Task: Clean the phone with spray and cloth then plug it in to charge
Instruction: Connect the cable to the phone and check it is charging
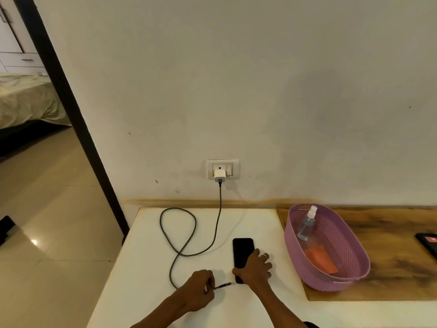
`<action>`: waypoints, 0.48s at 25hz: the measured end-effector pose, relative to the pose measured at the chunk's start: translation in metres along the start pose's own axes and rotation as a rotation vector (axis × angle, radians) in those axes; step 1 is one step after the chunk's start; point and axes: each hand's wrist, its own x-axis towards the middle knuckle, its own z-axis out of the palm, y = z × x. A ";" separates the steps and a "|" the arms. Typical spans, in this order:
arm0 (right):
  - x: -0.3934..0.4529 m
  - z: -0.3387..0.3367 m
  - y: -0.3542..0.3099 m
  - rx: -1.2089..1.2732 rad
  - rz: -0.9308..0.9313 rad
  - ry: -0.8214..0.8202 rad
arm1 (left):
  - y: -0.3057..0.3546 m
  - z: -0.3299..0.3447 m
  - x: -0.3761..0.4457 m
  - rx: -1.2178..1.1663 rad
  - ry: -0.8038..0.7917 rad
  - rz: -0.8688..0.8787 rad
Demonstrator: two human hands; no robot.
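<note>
A black phone [242,250] lies flat on the white table [146,256]. My right hand [255,268] rests over its near end and grips it. My left hand [198,288] pinches the plug end of the grey charging cable [189,247], the tip pointing right, a short gap from the phone's near end. The cable loops back to a white charger [220,175] in the wall socket [223,168]. A clear spray bottle [306,224] and an orange cloth [322,259] lie inside the purple basket [295,249].
The basket stands on a wooden board [390,245] to the right of the phone. A second dark device [428,243] lies at the board's right edge. The table's left edge drops to a tiled floor by a dark door frame [71,110].
</note>
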 end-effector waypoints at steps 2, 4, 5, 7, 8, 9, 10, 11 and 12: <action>0.002 0.001 0.002 0.020 0.000 -0.018 | 0.005 -0.002 0.004 -0.114 0.084 -0.063; 0.001 0.004 0.003 0.035 -0.042 -0.014 | 0.012 -0.003 0.009 -0.227 0.183 -0.127; 0.001 0.004 0.003 0.048 -0.060 -0.009 | 0.016 -0.004 0.011 -0.279 0.219 -0.149; 0.000 0.000 0.004 0.084 -0.070 -0.011 | 0.024 -0.006 0.012 -0.362 0.278 -0.151; 0.000 -0.002 0.004 0.117 -0.072 -0.025 | 0.027 -0.007 0.012 -0.396 0.304 -0.148; 0.000 -0.005 0.006 0.159 -0.076 -0.042 | 0.030 -0.008 0.011 -0.429 0.326 -0.149; 0.001 -0.007 0.007 0.202 -0.085 -0.057 | 0.031 -0.009 0.010 -0.460 0.346 -0.155; 0.001 -0.008 0.009 0.249 -0.092 -0.074 | 0.031 -0.010 0.009 -0.498 0.364 -0.168; 0.002 -0.010 0.012 0.314 -0.097 -0.096 | 0.031 -0.009 0.008 -0.552 0.379 -0.191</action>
